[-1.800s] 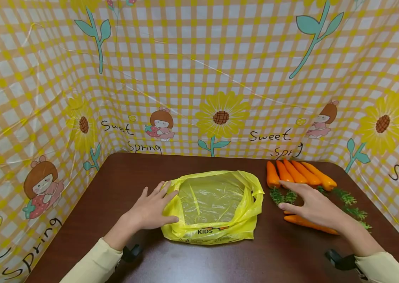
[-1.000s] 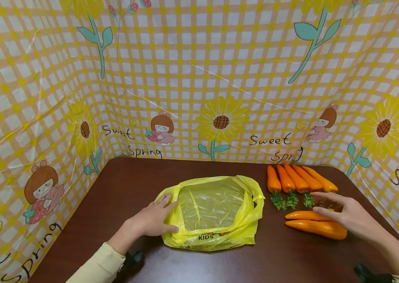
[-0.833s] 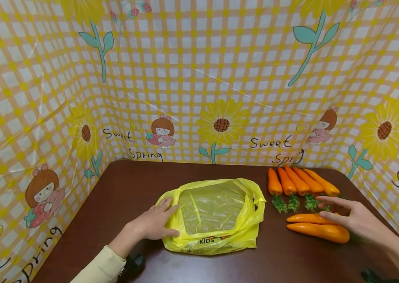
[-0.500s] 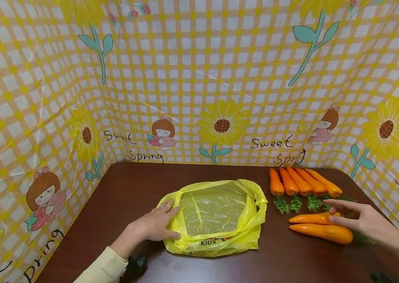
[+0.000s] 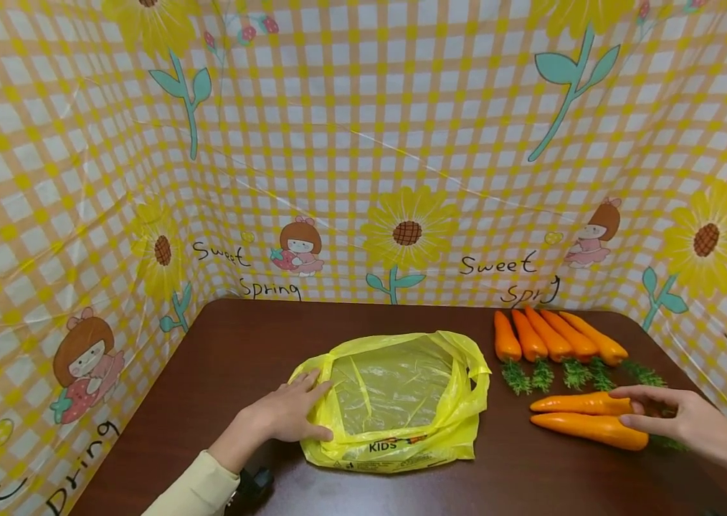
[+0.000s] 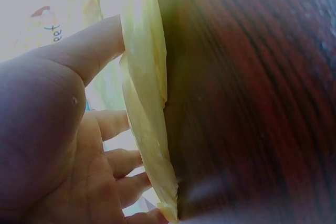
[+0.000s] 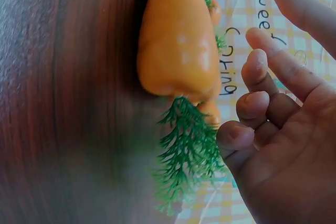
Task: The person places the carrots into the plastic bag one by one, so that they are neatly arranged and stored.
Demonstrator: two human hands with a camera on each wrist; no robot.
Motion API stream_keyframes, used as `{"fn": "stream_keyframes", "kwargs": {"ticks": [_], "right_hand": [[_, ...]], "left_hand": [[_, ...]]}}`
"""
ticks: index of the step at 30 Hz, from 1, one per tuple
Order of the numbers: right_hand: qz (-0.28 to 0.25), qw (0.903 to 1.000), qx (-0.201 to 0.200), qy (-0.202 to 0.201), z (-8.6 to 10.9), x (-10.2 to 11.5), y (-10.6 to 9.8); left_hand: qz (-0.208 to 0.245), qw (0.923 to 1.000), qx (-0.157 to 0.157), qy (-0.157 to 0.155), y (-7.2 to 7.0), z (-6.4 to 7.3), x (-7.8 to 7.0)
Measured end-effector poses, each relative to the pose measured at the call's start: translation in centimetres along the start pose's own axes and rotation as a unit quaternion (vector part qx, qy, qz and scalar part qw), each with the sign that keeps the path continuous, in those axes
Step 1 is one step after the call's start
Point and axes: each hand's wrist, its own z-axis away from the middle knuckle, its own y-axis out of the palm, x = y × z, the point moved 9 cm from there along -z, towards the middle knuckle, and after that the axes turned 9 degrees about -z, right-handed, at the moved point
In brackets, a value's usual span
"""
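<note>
A yellow plastic bag point(image 5: 396, 459) lies on the table with its wide mouth facing up and KIDS printed on its front. My left hand point(image 5: 286, 414) rests on the bag's left side, fingers spread and fairly straight. In the left wrist view, its fingertips touch the yellow plastic point(image 6: 144, 98). Two orange carrots lie at the right, a front carrot point(image 5: 589, 430) and one behind it point(image 5: 570, 403). Over their thick ends hovers my right hand point(image 5: 686, 421), with thumb and fingers apart. The right wrist view shows a carrot point(image 7: 181, 40) with green leaves point(image 7: 184, 150), apart from the fingers.
Several more carrots point(image 5: 557, 340) lie side by side at the back right, their leafy tops point(image 5: 540, 376) toward me. A checked cloth point(image 5: 350, 107) stands behind and beside the dark brown table point(image 5: 228, 351). A black object point(image 5: 255, 484) shows by my left wrist.
My right hand has moved right and toward me, from beside the back carrots to the thick ends of the front two. The left hand stays at the bag. The head view has tilted up slightly.
</note>
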Motion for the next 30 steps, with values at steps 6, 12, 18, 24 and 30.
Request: {"fn": "stream_keyframes", "kwargs": {"ticks": [6, 12, 18, 24, 30], "right_hand": [[-0.009, 0.9993, 0.018, 0.031, 0.3, -1.2, -0.1], [0.04, 0.9977, 0.007, 0.054, 0.7, -2.0, -1.1], [0.068, 0.9967, 0.019, 0.041, 0.5, -2.8, -1.1], [0.066, 0.9959, 0.024, 0.058, 0.2, -4.0, -0.8], [0.055, 0.995, 0.04, 0.074, 0.3, -4.3, -0.5]], "left_hand": [[-0.007, 1.0, 0.0, 0.002, 0.0, -0.3, -0.1], [-0.005, 1.0, 0.002, -0.001, 0.0, -0.2, 0.0], [-0.011, 0.9999, 0.002, -0.004, -0.2, -0.2, 0.2], [-0.009, 0.9999, 0.002, -0.004, -0.3, -0.2, 0.1], [-0.009, 0.9999, 0.006, -0.003, -0.1, -0.3, 0.1]]}}
